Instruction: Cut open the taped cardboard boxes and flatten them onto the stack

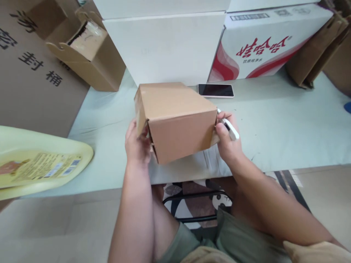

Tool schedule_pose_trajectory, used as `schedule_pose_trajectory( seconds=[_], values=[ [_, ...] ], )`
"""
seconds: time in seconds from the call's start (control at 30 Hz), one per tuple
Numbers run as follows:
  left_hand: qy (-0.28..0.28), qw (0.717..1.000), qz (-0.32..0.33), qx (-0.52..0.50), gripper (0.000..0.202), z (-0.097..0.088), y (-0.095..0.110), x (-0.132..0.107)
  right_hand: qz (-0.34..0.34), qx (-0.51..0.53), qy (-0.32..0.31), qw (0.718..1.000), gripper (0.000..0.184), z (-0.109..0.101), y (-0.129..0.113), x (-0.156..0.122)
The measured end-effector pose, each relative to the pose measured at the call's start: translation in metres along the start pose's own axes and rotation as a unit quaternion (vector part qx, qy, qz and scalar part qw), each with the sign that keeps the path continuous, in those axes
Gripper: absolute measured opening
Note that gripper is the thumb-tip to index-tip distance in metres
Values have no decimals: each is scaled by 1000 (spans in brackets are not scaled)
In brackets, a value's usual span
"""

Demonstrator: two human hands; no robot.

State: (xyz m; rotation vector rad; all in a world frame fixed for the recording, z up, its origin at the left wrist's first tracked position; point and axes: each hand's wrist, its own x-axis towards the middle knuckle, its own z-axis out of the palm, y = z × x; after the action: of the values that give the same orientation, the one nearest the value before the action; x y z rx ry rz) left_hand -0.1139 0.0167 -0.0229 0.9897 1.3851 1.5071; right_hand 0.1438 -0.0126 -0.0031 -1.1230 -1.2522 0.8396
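Note:
A brown cardboard box (182, 133) is held tilted just above the near part of the table, in front of me. My left hand (138, 142) grips its left end, where a flap stands out; some of the fingers are hidden behind that flap. In my right hand (229, 135) is a white utility knife (231, 128), held between thumb and fingers at the box's right edge. The knife's tip lies close to the box corner, and I cannot tell whether the blade is out. Beyond the box lies a phone (215, 90), screen up.
White cartons (167, 47) and a red-and-white carton (260, 47) line the back of the pale green tabletop (276, 128). An open brown box (95, 62) stands at back left, folded cardboard (315, 54) at back right. A yellow bottle (49, 160) lies at left.

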Motion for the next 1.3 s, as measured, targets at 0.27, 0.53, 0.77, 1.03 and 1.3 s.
schedule_pose_trajectory(
  seconds=[0.27, 0.53, 0.77, 1.03, 1.3],
  values=[
    [-88, 995, 14, -50, 79, 12, 21, -18, 66, 41, -102, 992, 74, -8, 11, 0],
    [-16, 999, -11, 41, 85, 3, 0, -9, 70, -21, -52, 996, 69, -4, 14, 3],
    [16, 986, 68, 148, 74, -1, 2, -7, 89, 19, -10, 996, 59, -3, 23, 7],
    [42, 969, 139, 199, 61, -2, 2, -8, 5, -38, 46, 998, 45, 0, 21, 6],
    [23, 980, 91, 174, 61, -6, 3, -10, 25, -37, 81, 996, 42, -3, 22, 9]
  ],
)
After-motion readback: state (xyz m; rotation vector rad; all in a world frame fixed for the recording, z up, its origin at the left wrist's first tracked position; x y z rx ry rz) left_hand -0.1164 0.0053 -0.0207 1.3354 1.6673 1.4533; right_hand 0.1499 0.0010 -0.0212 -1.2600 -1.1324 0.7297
